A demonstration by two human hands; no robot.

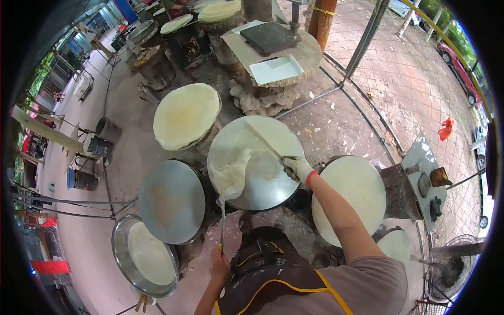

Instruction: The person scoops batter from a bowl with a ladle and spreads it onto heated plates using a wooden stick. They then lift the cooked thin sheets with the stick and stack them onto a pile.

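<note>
My gloved right hand (297,169) grips the scraper (273,152), peeling the crepe sheet (233,170) off the griddle (273,184); left hand (219,266), six o'clock, clasps a stick (222,226) supporting it.

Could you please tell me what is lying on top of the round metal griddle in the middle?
A thin pale batter sheet covers part of the round metal griddle; the gloved right hand peels it. The metal beneath is hidden.

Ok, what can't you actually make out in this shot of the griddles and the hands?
Head view only:
- Left hand: its grip on the thin stick is hidden, the hand's back faces the camera.
- Right hand: gloved, the tool it holds across the griddle is too thin to identify.
- Small items on the side shelf: too small to name.
- Far stalls at the top left: warped by the lens edge.
</note>
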